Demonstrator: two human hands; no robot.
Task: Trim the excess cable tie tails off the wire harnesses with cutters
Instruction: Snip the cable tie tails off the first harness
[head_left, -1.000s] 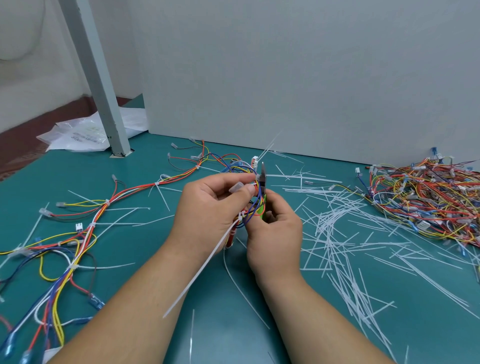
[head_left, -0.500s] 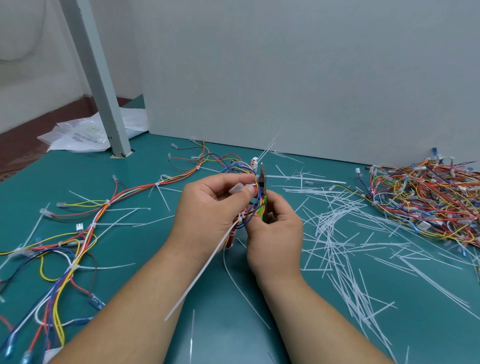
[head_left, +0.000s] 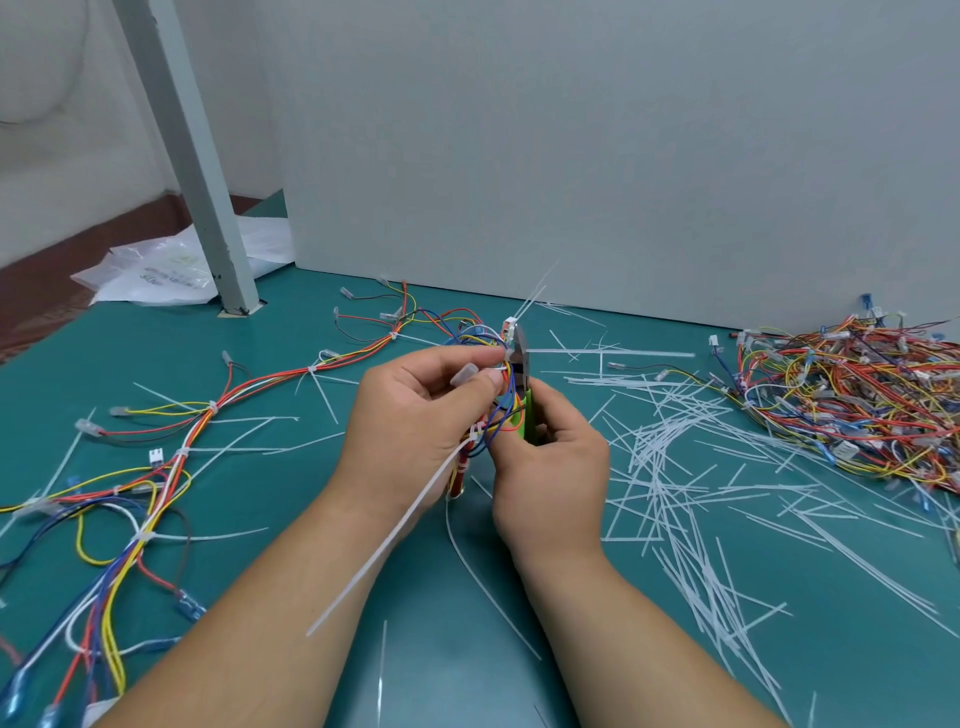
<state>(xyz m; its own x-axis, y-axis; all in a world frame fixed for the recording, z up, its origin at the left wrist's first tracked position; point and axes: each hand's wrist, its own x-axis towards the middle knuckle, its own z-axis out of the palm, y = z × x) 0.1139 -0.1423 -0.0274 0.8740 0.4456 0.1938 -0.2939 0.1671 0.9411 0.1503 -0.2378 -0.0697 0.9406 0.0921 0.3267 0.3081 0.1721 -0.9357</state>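
Your left hand (head_left: 415, 415) pinches the wire harness (head_left: 478, 335) above the tabletop (head_left: 156, 343), its long tie tail (head_left: 395, 530) hanging toward you. Your right hand (head_left: 550, 467) grips the cutters (head_left: 523, 384), blades seemingly against the harness.

Bright, even light from above, no glare. Soft shadows lie on the desk (head_left: 441, 649), low in the middle. Pic is sharp; the post (head_left: 197, 182) at left leans w/ wide-lens bend.

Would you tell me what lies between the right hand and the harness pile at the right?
In the head view, loose white tie tails litter the green table between the right hand and the harness pile.
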